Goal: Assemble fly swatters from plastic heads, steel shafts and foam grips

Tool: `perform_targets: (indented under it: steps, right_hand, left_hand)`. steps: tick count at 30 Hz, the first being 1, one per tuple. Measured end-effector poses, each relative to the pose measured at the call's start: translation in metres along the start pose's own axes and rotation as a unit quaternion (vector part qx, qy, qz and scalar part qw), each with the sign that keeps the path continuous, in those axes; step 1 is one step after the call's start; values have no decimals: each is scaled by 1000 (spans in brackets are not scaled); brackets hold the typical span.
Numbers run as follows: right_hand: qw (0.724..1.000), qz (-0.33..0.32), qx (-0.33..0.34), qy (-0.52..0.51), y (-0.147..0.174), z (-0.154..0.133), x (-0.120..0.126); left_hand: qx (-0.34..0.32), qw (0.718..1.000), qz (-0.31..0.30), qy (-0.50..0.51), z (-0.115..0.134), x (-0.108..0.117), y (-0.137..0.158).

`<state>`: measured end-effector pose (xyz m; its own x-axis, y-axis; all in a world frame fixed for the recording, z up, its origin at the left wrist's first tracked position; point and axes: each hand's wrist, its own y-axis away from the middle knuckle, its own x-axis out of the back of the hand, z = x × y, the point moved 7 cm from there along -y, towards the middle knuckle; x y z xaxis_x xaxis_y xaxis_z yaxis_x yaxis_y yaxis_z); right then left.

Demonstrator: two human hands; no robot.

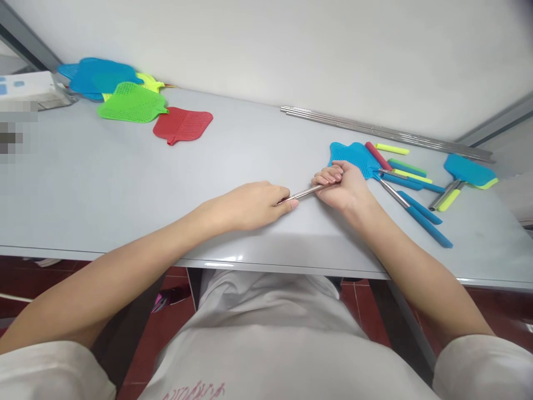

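A thin silver metal rod (pixel 306 193) stretches between my two hands, low over the table. My left hand (pixel 260 205) grips its left end between thumb and fingers. Around the right part are curled the fingers of my right hand (pixel 339 186), palm turned up; whatever lies inside that fist is hidden. Just behind the right hand lies a blue fly swatter head (pixel 353 155), partly covered by it. Beside it rests a metal rod with a blue handle (pixel 428 225), its upper end close to the swatter head's neck.
Loose handles in red (pixel 378 155), yellow (pixel 392 149) and blue (pixel 420 208) lie at the right. Long metal tubes (pixel 375 129) run along the wall. Another blue swatter head (pixel 470 171) is far right. Green (pixel 133 104), red (pixel 183 124) and blue (pixel 102 76) swatter heads lie back left.
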<state>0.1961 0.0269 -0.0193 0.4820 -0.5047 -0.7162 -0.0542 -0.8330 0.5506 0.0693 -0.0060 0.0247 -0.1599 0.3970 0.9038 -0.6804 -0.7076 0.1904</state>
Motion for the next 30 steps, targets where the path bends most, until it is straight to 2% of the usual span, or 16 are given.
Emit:
perform_targets:
  steps: [30]
  right_hand:
    - [1000,-9,-17,14,1,4,-2]
  left_hand:
    - [4,1000,-14,7,0,0,1]
